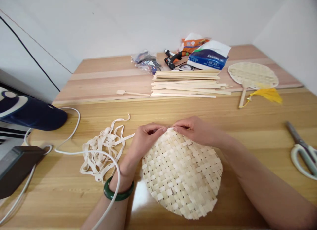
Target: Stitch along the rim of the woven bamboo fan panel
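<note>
Our left hand [148,139] and right hand [195,131] meet at the top edge of a woven bamboo disc [182,175], each pinching that edge between thumb and fingers, with the fingertips nearly touching. A thin bright metal point, perhaps a needle [168,126], glints between them, too small to tell for sure. A pinch this close looks like the right hold for fine edge work: we do well to keep the fingertips tight by the spot being worked, hold the strips square and let the disc lie flat on the bench [54,190] so the weave does not skew.

The disc lies directly below both hands and nearer to us, its upper rim under our fingers and the rest on the bench. A cream fabric strip [125,138] runs from beneath the left hand to a loose heap of tape [101,154] just left of it, and a green bangle [119,189] circles the left wrist. Ahead of the hands lie a stack of thin bamboo slats [185,84] and a round woven fan [252,76], while scissors [303,154] sit well to the right of the right hand.
</note>
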### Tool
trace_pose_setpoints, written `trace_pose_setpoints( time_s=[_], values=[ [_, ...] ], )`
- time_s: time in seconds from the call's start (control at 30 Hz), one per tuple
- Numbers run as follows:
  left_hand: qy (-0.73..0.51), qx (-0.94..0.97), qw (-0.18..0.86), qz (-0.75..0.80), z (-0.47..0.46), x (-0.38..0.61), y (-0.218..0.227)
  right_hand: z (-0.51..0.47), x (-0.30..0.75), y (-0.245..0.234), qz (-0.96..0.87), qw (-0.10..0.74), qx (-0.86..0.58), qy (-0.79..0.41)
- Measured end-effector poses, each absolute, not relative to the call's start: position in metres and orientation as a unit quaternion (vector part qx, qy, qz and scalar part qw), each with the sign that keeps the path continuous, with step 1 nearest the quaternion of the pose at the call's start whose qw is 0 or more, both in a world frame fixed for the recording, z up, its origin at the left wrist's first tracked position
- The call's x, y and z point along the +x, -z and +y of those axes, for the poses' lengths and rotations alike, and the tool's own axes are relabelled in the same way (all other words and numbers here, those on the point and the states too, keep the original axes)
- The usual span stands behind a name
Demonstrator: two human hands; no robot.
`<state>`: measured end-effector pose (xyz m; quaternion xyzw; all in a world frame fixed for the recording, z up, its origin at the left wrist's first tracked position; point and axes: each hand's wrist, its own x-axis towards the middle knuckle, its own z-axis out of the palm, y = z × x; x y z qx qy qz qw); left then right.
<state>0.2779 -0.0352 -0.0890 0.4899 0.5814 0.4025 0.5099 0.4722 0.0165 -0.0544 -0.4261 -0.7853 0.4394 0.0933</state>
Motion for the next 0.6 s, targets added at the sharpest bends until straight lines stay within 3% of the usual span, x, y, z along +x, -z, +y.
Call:
trace_pose_setpoints(
  time_s=[0.6],
  values=[
    [-0.387,0.466,0.544,0.58,-0.0356,0.2758,0.0917,0.0142,0.4681,0.0569,-0.781,0.093,-0.42,-0.453]
  ],
)
